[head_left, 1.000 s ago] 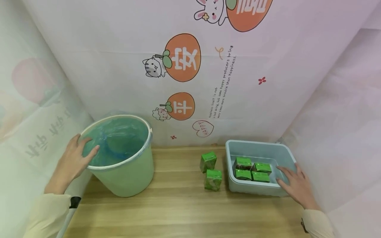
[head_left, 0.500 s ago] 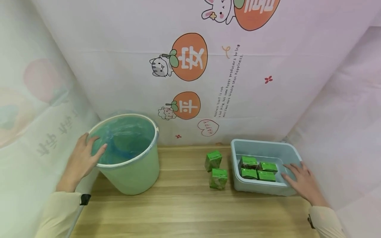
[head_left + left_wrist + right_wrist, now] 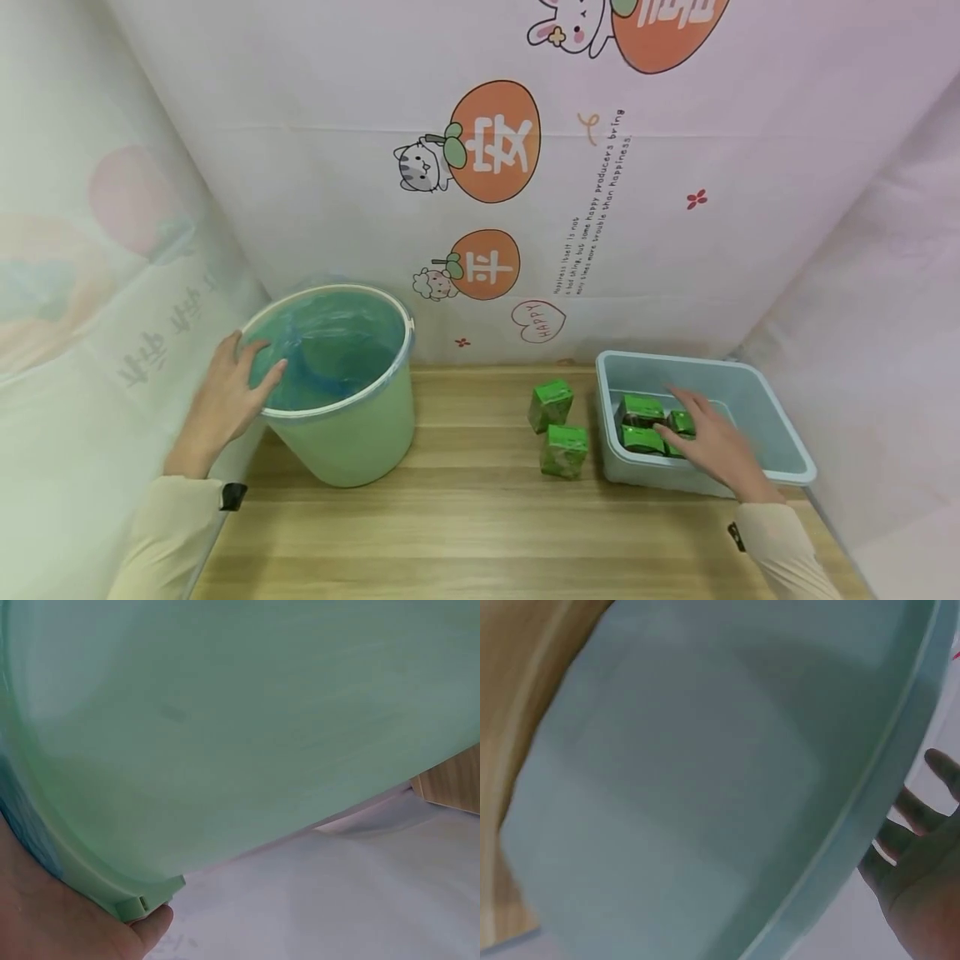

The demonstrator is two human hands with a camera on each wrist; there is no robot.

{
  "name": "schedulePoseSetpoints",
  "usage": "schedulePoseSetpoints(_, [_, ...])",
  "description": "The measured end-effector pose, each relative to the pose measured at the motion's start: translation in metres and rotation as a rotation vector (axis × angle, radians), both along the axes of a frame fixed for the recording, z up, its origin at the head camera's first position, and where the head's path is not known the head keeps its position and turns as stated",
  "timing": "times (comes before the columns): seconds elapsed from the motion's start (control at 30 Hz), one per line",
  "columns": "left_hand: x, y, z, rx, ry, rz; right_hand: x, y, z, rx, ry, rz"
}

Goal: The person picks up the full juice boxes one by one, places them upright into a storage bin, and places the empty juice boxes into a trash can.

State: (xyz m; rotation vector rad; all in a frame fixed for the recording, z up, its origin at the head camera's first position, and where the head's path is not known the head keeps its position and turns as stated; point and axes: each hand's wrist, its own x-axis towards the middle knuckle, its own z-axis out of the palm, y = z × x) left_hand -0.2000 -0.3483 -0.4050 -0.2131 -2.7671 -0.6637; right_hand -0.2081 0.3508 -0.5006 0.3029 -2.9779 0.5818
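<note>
On the left stands a light green bin point(image 3: 352, 442), lined with a thin bluish plastic bag point(image 3: 337, 333). My left hand point(image 3: 228, 400) rests at its left rim, thumb and fingers relaxed and spread over the opening. The left wrist view shows a fingertip beside a clip point(image 3: 142, 906) on the rim. At the right, my right hand point(image 3: 712, 442) reaches over a pale blue basin point(image 3: 772, 450), fingers apart above several small green cartons point(image 3: 642, 408), partly covering them. In the right wrist view the spread fingers point(image 3: 915, 810) show beyond the basin's edge.
Two more green cartons, a rear one point(image 3: 551, 405) and a front one point(image 3: 564, 452), stand on the wooden table point(image 3: 450, 533) between bin and basin. White printed sheets point(image 3: 337, 208) wall off the back and both sides.
My right hand has moved left from the basin's right part to over the cartons. My left hand stays at the bin rim. The whole head view has shifted, so everything appears further right.
</note>
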Motion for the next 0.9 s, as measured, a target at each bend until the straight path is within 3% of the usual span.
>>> schedulePoseSetpoints(0.47, [-0.001,0.001,-0.002,0.002,-0.013,0.017,-0.017,-0.093,0.006,-0.060,0.031,0.207])
schedulePoseSetpoints(0.77, [-0.002,0.000,-0.005,0.008,-0.006,0.014,-0.027,-0.138,-0.011,0.036,-0.059,0.320])
schedulePoseSetpoints(0.9, [-0.002,0.000,-0.002,0.001,-0.006,0.021,-0.033,-0.143,-0.022,0.112,-0.026,0.352])
